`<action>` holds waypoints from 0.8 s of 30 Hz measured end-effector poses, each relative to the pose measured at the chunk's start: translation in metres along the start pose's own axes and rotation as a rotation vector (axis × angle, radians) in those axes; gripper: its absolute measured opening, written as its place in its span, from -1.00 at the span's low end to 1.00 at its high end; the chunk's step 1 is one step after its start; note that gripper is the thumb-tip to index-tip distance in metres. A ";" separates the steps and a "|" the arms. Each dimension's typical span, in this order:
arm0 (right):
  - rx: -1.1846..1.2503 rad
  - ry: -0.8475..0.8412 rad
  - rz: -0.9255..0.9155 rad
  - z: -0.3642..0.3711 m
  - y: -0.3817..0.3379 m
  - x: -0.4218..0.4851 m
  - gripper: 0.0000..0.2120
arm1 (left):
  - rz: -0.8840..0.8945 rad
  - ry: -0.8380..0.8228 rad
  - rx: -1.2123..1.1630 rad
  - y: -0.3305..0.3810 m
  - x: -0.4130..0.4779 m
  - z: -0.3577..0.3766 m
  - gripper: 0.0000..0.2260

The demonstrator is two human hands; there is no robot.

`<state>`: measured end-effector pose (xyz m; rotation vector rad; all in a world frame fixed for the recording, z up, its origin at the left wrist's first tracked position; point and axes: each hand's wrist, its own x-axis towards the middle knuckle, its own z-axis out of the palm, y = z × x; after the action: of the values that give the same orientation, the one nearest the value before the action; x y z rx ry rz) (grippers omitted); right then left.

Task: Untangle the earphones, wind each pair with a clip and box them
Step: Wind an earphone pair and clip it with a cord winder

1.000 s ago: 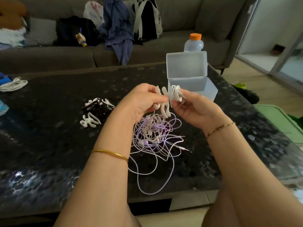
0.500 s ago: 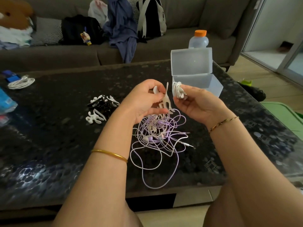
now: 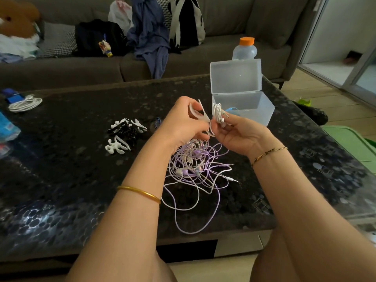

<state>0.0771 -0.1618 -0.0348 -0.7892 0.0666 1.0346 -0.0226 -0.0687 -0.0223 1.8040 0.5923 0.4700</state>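
Note:
My left hand pinches a white clip above the table, its prongs pointing up and down. Right beside it, my right hand holds a small coiled bundle of white earphones between thumb and fingers. The clip and the bundle are almost touching. Below both hands a tangle of purple and white earphones lies on the dark table, its jack plugs pointing right. A clear plastic box stands open behind my right hand, lid upright, with something blue inside.
A heap of black and white clips lies left of my hands. A coiled white cable and a blue packet sit at the table's left side. An orange-capped bottle stands behind the box. The sofa beyond holds bags and clothes.
The clip in my left hand has turned edge-on and come closer to the coiled bundle in my right hand. The view has shifted slightly; the tangle lies unchanged.

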 end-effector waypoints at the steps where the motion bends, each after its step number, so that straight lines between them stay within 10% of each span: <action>1: 0.015 -0.001 0.011 0.001 0.000 0.000 -0.91 | 0.016 0.045 0.004 0.000 0.001 0.001 -0.59; 24: 0.111 -0.011 0.018 0.004 -0.001 -0.005 -0.80 | 0.123 0.129 0.251 -0.001 0.002 -0.002 -0.78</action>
<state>0.0734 -0.1633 -0.0292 -0.6828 0.1215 1.0435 -0.0221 -0.0654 -0.0229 2.0684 0.6545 0.6220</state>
